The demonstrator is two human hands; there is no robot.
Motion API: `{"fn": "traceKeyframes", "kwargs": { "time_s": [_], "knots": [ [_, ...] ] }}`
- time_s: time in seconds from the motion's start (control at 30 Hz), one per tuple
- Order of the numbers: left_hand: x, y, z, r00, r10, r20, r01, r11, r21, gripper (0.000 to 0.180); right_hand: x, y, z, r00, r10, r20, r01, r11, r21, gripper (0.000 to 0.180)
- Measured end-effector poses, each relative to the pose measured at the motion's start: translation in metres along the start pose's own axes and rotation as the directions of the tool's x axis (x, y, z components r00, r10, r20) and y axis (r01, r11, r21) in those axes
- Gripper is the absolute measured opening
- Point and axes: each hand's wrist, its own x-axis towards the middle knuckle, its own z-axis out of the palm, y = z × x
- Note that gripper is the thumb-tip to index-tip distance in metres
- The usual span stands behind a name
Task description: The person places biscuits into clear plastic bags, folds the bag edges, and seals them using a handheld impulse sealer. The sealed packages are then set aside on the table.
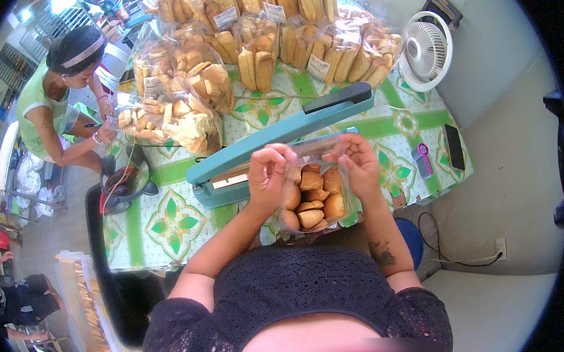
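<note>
Between my hands hangs a clear plastic bag filled with several small brown bread rolls. My left hand pinches the bag's upper left corner, fingers curled. At the upper right corner, my right hand grips the plastic the same way. The bag's mouth is stretched between them, just in front of a teal bag sealer. The sealer's long arm is raised at an angle over its base, which the bag and my hands partly cover.
Filled bread bags are piled along the table's far side. A white fan stands at the far right, near a black phone. Headphones lie at the left. Beyond them a co-worker handles a bag. A crate of bread is at lower left.
</note>
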Motion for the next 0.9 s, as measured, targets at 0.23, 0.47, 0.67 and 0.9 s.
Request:
{"fn": "traceKeyframes", "kwargs": {
  "time_s": [0.23,0.47,0.67,0.9],
  "knots": [
    [0.088,0.074,0.0,0.834,-0.053,0.55,-0.143,0.941,0.308,0.037,-0.007,0.008,-0.011,0.991,0.133,-0.026,-0.134,0.991,-0.016,0.017],
    [0.135,0.062,0.055,0.3,-0.56,0.772,-0.559,0.553,0.618,0.042,-0.01,0.016,0.003,0.996,0.088,-0.034,-0.086,0.994,0.063,0.014],
    [0.134,0.072,0.044,0.649,-0.183,0.738,-0.555,0.549,0.625,0.013,-0.012,0.017,-0.001,0.996,0.085,-0.035,-0.085,0.996,-0.011,0.014],
    [0.071,0.106,-0.034,0.895,-0.334,0.295,0.047,0.729,0.682,0.012,-0.017,0.006,-0.002,0.988,0.139,-0.062,-0.139,0.99,0.002,0.017]
  ]
}}
